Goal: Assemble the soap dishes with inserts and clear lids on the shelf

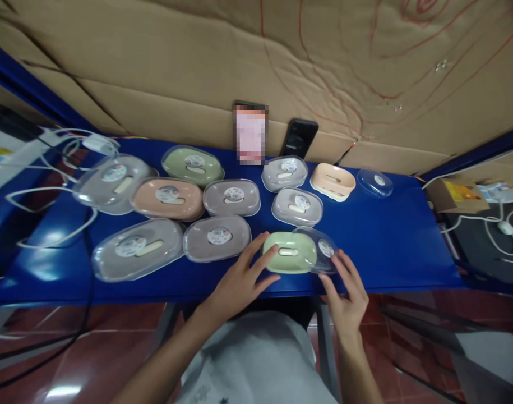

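The green soap box [289, 252] sits at the table's [399, 247] near edge, its clear lid [323, 249] slid off rightward. Left hand [239, 280] and right hand [346, 297] flank it, fingers spread, touching its sides.

Covered soap dishes [217, 238] lie left on the counter [399, 241]; an open dish [289, 252] sits front, phones [298, 138] behind.

The round stickers on the clear lids [220, 235] carry print too small and blurred to read.
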Available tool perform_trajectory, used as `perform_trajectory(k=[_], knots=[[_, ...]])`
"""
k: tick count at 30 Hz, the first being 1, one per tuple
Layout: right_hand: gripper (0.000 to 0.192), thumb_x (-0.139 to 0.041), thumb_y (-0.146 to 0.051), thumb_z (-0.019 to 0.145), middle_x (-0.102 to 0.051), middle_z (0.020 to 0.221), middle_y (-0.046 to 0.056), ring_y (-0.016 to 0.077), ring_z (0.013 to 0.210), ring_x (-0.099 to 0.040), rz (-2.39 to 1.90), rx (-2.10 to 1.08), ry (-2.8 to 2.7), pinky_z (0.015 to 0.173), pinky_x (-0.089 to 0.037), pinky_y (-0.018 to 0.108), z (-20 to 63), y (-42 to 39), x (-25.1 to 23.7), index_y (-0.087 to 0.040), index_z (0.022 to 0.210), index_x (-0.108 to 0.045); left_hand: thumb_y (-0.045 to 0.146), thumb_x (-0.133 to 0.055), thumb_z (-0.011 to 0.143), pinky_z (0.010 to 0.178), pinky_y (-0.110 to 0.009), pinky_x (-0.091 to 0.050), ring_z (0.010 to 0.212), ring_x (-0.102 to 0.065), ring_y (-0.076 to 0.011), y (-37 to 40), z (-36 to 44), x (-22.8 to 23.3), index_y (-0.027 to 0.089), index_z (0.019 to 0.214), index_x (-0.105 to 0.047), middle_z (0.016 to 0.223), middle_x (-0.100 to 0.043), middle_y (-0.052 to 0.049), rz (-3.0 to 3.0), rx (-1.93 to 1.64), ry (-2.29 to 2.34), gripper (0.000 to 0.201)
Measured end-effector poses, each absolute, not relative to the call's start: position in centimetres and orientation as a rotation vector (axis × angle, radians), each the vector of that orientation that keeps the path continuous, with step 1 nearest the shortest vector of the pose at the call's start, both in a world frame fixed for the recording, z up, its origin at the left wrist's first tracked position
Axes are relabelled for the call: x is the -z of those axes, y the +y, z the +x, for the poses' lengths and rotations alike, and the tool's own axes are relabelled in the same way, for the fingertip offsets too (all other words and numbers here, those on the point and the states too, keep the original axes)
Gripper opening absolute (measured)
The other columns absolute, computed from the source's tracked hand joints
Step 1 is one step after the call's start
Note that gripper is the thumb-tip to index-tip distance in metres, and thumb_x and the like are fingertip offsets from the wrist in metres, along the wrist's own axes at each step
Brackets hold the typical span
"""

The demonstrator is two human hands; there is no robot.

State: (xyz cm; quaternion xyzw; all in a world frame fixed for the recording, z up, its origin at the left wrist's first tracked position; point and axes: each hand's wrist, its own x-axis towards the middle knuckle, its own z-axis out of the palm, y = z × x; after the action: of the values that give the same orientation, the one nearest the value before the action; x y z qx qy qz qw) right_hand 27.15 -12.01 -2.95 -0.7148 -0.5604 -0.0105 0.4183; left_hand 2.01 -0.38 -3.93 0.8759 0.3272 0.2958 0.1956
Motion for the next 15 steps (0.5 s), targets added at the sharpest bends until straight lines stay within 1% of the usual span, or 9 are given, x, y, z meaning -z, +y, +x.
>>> perform_trajectory(k=[2,4,7,10,15], knots=[[0.047,-0.075,-0.033,0.101,-0.07,0.149,0.009,0.0328,0.134,-0.071,-1.778,-0.037,-1.419,0.107,-0.064,0.056,26.1,-11.9,3.3,-0.035,0.148,-0.068,0.039,-0.066,0.107,0.118,-0.049,-0.058,0.157,-0.05,-0.033,-0.3,2.1,4.1,0.034,0.175,-0.021,0.174,-0.041,-0.017,2.435,-0.837,0.906,0.081],[0.048,-0.075,-0.032,0.102,-0.069,0.149,0.01,0.0325,0.134,-0.07,-1.74,-0.065,-1.486,0.109,-0.063,0.056,25.7,-11.1,3.4,-0.035,0.149,-0.067,0.039,-0.065,0.108,0.116,-0.047,-0.06,0.157,-0.051,-0.0324,-0.3,2.1,4.2,0.034,0.175,-0.021,0.175,-0.039,-0.017,2.435,-0.838,0.908,0.08],[0.05,-0.075,-0.03,0.101,-0.066,0.15,0.011,0.0339,0.138,-0.066,-1.67,-0.056,-1.669,0.113,-0.06,0.059,25.8,-10.0,3.4,-0.036,0.15,-0.065,0.036,-0.064,0.109,0.121,-0.047,-0.056,0.157,-0.05,-0.0311,-0.4,2.0,4.2,0.033,0.173,-0.029,0.177,-0.038,-0.014,2.475,-0.804,0.895,0.074],[0.056,-0.077,-0.03,0.101,-0.063,0.152,0.012,0.0359,0.143,-0.062,-1.615,-0.031,-1.804,0.114,-0.058,0.061,26.2,-9.6,3.9,-0.039,0.154,-0.062,0.034,-0.065,0.109,0.126,-0.049,-0.051,0.158,-0.049,-0.031,-0.5,2.0,4.1,0.03,0.17,-0.037,0.175,-0.041,-0.013,2.511,-0.784,0.899,0.067],[0.072,-0.077,-0.023,0.1,-0.061,0.155,0.01,0.0356,0.146,-0.06,-1.598,0.026,-1.862,0.114,-0.059,0.061,26.4,-10.0,4.9,-0.044,0.163,-0.05,0.036,-0.062,0.11,0.125,-0.047,-0.053,0.158,-0.049,-0.0288,-0.4,2.0,4.1,0.024,0.161,-0.049,0.171,-0.047,-0.016,2.548,-0.793,0.909,0.054]])
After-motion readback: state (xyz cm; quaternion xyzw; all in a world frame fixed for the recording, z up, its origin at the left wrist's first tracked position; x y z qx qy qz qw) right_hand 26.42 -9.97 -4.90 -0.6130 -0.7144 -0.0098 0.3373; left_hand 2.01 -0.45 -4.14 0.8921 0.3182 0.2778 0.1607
